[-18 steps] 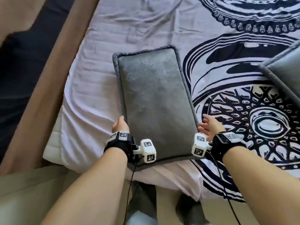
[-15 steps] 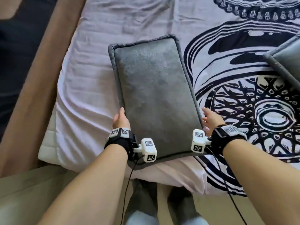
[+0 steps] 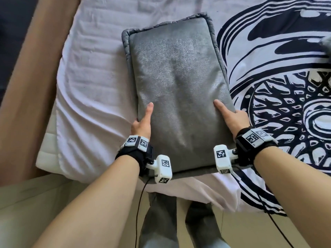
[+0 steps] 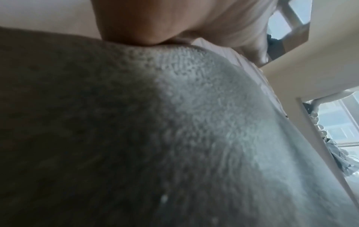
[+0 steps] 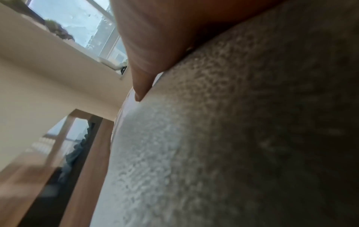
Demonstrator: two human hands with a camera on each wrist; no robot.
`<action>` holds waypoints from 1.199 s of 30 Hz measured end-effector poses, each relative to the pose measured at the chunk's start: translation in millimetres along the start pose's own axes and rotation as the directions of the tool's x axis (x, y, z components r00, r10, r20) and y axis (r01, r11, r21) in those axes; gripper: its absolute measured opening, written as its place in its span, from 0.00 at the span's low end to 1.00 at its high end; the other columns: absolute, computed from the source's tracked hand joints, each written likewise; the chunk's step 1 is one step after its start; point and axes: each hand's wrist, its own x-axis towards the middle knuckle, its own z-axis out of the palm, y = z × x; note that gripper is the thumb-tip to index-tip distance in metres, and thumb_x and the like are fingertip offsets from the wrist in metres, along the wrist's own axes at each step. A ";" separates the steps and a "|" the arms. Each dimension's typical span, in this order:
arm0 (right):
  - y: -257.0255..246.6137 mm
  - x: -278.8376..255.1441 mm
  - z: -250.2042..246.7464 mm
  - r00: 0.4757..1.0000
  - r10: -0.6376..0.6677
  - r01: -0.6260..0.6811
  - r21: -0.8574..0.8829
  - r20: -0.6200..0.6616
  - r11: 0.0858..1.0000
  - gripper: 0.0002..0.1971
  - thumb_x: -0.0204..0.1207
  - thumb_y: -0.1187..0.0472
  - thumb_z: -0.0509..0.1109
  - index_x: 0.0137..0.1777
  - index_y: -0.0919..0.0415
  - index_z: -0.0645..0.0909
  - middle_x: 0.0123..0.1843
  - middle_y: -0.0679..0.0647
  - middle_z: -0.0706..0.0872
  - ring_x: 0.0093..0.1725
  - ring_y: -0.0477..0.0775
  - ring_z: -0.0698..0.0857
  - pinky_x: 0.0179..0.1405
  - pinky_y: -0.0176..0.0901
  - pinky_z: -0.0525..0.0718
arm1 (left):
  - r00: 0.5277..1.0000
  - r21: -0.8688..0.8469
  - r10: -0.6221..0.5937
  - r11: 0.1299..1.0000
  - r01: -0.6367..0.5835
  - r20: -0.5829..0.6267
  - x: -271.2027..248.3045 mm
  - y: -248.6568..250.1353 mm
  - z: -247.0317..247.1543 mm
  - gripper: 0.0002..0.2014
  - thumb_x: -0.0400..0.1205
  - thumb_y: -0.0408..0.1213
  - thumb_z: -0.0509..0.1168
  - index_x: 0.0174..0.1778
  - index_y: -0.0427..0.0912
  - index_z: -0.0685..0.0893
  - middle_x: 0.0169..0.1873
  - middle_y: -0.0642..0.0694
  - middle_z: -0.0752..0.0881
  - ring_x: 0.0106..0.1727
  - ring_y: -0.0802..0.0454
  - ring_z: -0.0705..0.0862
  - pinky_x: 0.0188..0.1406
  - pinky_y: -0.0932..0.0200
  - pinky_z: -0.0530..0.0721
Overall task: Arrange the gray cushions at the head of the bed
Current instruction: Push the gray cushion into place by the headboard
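A gray cushion [image 3: 179, 90] lies flat on the bed, its long side pointing away from me. My left hand [image 3: 142, 122] grips its left edge near the close end, thumb on top and fingers hidden under the edge. My right hand [image 3: 232, 119] grips the right edge the same way. In the left wrist view the cushion [image 4: 174, 138] fills the frame under my left hand [image 4: 136, 23]. The right wrist view shows the cushion [image 5: 233, 138] below my right hand [image 5: 155, 38]. A corner of a second gray cushion [image 3: 327, 42] shows at the far right.
The cushion rests partly on a plain white sheet [image 3: 86, 86] and beside a black-and-white patterned cover [image 3: 286, 86]. A brown wooden bed frame [image 3: 34, 81] runs along the left. I stand at the bed's near edge, with my legs [image 3: 159, 221] on the floor below.
Both hands have closed on the cushion's sides, and the thumbs now lie on its top. My head has come closer over the cushion.
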 end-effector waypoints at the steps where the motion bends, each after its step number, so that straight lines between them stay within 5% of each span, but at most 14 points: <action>1: -3.5 -2.7 0.1 1.000 0.004 -0.004 0.017 0.005 1.000 0.28 0.56 0.27 0.80 0.39 0.53 0.86 0.43 0.46 0.92 0.46 0.48 0.91 0.56 0.43 0.88 | 1.000 0.010 -0.006 1.000 0.006 0.000 0.5 6.7 -0.6 0.57 0.60 0.77 0.69 0.75 0.34 0.76 0.72 0.40 0.81 0.72 0.40 0.79 0.76 0.49 0.73; 5: -23.6 -13.1 2.9 1.000 0.031 -0.031 0.092 0.006 0.995 0.34 0.46 0.25 0.82 0.40 0.51 0.85 0.48 0.48 0.93 0.50 0.52 0.92 0.61 0.49 0.89 | 0.998 0.063 0.064 0.996 -0.062 -0.021 -1.6 37.0 -6.8 0.52 0.61 0.71 0.75 0.70 0.32 0.80 0.67 0.39 0.85 0.67 0.42 0.83 0.70 0.55 0.78; 10: -38.4 -28.5 21.7 1.000 -0.009 0.014 0.261 -0.017 0.965 0.28 0.60 0.43 0.87 0.54 0.61 0.90 0.43 0.51 0.93 0.43 0.48 0.92 0.50 0.43 0.91 | 0.964 0.003 0.259 0.966 -0.259 -0.058 7.2 63.8 -20.2 0.23 0.61 0.59 0.82 0.42 0.46 0.89 0.42 0.51 0.92 0.49 0.51 0.91 0.60 0.50 0.88; 15: -66.0 -23.9 56.2 0.997 -0.043 0.060 0.334 -0.059 0.941 0.25 0.53 0.38 0.88 0.42 0.55 0.88 0.42 0.52 0.94 0.45 0.55 0.93 0.56 0.53 0.91 | 0.911 0.016 0.408 0.913 -0.408 -0.064 21.7 117.5 -40.7 0.27 0.63 0.55 0.82 0.52 0.43 0.88 0.47 0.50 0.92 0.49 0.53 0.90 0.57 0.56 0.86; 20: -121.2 -35.9 108.8 0.988 -0.131 0.152 0.376 -0.081 0.914 0.27 0.62 0.43 0.86 0.57 0.59 0.89 0.44 0.50 0.91 0.48 0.53 0.91 0.58 0.47 0.88 | 0.867 0.075 0.491 0.871 -0.486 -0.088 58.6 174.1 -81.1 0.46 0.55 0.72 0.78 0.63 0.44 0.87 0.55 0.50 0.91 0.57 0.51 0.89 0.64 0.49 0.85; 24: -160.3 -38.9 159.0 0.981 -0.166 0.190 0.378 -0.097 0.906 0.24 0.63 0.43 0.86 0.54 0.55 0.88 0.45 0.50 0.91 0.50 0.55 0.91 0.59 0.48 0.88 | 0.840 0.183 0.537 0.836 -0.517 -0.083 92.4 215.2 -121.5 0.47 0.61 0.71 0.75 0.70 0.41 0.82 0.63 0.50 0.87 0.66 0.49 0.84 0.70 0.49 0.81; 26: -180.5 -36.8 187.0 0.982 -0.172 0.188 0.397 -0.076 0.899 0.19 0.63 0.43 0.85 0.47 0.51 0.86 0.42 0.48 0.90 0.48 0.53 0.91 0.57 0.45 0.88 | 0.825 0.223 0.561 0.815 -0.535 -0.069 113.9 235.6 -140.1 0.39 0.63 0.69 0.75 0.57 0.38 0.86 0.52 0.46 0.90 0.55 0.47 0.87 0.56 0.53 0.86; 28: -198.2 -34.7 212.1 0.978 -0.194 0.208 0.425 -0.075 0.881 0.19 0.60 0.40 0.84 0.42 0.49 0.84 0.43 0.46 0.91 0.49 0.53 0.92 0.60 0.49 0.89 | 0.819 0.243 0.571 0.804 -0.542 -0.062 129.6 254.5 -152.7 0.27 0.70 0.61 0.76 0.46 0.38 0.85 0.40 0.49 0.86 0.43 0.49 0.82 0.39 0.59 0.80; 30: -212.0 -30.1 240.4 0.975 -0.213 0.221 0.430 -0.066 0.876 0.20 0.60 0.38 0.81 0.45 0.49 0.85 0.47 0.47 0.93 0.50 0.53 0.92 0.61 0.53 0.89 | 0.806 0.269 0.588 0.789 -0.552 -0.070 149.4 270.0 -167.1 0.26 0.73 0.58 0.75 0.55 0.39 0.87 0.45 0.49 0.86 0.46 0.50 0.82 0.43 0.60 0.79; 33: -218.4 -22.3 258.1 0.968 -0.230 0.180 0.357 0.102 0.917 0.29 0.66 0.41 0.79 0.65 0.52 0.84 0.57 0.50 0.91 0.58 0.54 0.90 0.66 0.54 0.86 | 0.779 0.240 0.619 0.775 -0.584 -0.103 158.5 280.5 -178.0 0.32 0.79 0.51 0.72 0.76 0.40 0.77 0.68 0.47 0.83 0.68 0.51 0.82 0.68 0.63 0.75; 36: -214.8 -22.6 298.3 0.942 -0.158 0.112 0.165 0.296 0.980 0.44 0.73 0.52 0.78 0.86 0.54 0.62 0.77 0.62 0.79 0.72 0.63 0.82 0.74 0.59 0.80 | 0.842 0.151 0.531 0.844 -0.514 -0.098 190.3 276.6 -212.8 0.29 0.85 0.44 0.66 0.81 0.36 0.71 0.77 0.41 0.77 0.76 0.51 0.77 0.67 0.73 0.70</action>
